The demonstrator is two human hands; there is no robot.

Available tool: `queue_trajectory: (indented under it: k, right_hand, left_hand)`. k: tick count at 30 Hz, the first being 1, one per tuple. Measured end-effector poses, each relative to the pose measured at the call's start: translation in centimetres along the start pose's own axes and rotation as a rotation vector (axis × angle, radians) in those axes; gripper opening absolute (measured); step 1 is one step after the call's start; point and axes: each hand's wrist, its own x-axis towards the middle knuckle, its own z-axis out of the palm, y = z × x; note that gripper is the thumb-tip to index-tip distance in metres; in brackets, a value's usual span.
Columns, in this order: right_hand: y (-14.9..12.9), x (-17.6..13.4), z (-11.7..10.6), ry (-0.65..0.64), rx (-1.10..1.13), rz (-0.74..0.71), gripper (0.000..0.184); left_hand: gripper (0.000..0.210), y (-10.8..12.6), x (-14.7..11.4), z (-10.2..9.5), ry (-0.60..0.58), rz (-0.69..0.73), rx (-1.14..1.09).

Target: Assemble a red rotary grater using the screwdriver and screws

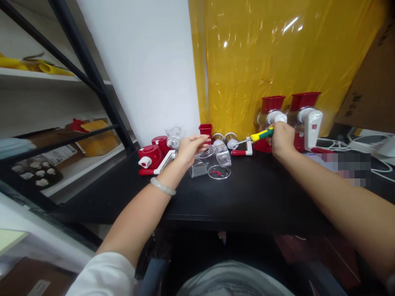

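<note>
My right hand (283,139) is closed round the yellow and green handle of a screwdriver (261,135), whose metal shaft points left. Its tip is near two cylindrical grater drums (231,140) at the back of the table. My left hand (191,149) is raised over clear plastic housings (199,168), fingers pinched together; whatever they may hold is too small to make out. Just behind its fingertips stands a red feed hopper (205,129). A round clear lid or dish (218,176), with small red pieces in it, lies in front. A red and white crank handle (243,152) rests right of the housings.
Two rotary graters (305,98) with red hoppers stand at the right. Red grater bases (149,155) and a white crank (165,162) are at the left of the black table (216,201). White cables (333,144) lie far right; shelves (70,174) stand left.
</note>
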Motion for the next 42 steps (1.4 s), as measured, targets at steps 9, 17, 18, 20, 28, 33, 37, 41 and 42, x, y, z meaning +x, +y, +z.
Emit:
queue_trajectory:
  k: [9, 17, 18, 20, 28, 33, 37, 41, 42]
  right_hand:
    - [0.7, -1.5, -0.2, 0.042, 0.175, 0.067, 0.009]
    - [0.7, -1.9, -0.4, 0.005, 0.126, 0.042, 0.011]
    - [0.8, -2.0, -0.4, -0.003, 0.120, 0.040, 0.011]
    - [0.9, -2.1, -0.4, -0.009, 0.117, 0.033, 0.011]
    - [1.2, -2.0, -0.4, -0.010, 0.100, 0.026, 0.011]
    - [1.0, -2.1, -0.4, -0.016, 0.115, 0.013, 0.012]
    - [0.9, -2.2, -0.4, -0.022, 0.110, 0.017, 0.012]
    - [0.8, -2.2, -0.4, -0.019, 0.113, 0.015, 0.011]
    - [0.8, -2.2, -0.4, -0.018, 0.117, 0.013, 0.011]
  left_hand:
    - [0.014, -0.5, -0.2, -1.0, 0.030, 0.261, 0.237]
    - [0.006, -0.5, -1.2, -0.2, -0.046, 0.326, 0.291]
    - [0.005, -0.5, -1.3, -0.2, -0.054, 0.331, 0.294]
    - [0.006, -0.6, -1.4, -0.1, -0.061, 0.341, 0.300]
    - [0.008, -0.7, -1.5, -0.1, -0.069, 0.352, 0.338]
    - [0.006, -0.8, -1.4, -0.1, -0.074, 0.356, 0.325]
    - [0.005, -0.8, -1.4, -0.1, -0.073, 0.350, 0.337]
    - [0.006, -0.9, -1.4, -0.2, -0.080, 0.349, 0.346]
    - [0.006, -0.9, -1.4, -0.2, -0.086, 0.354, 0.344]
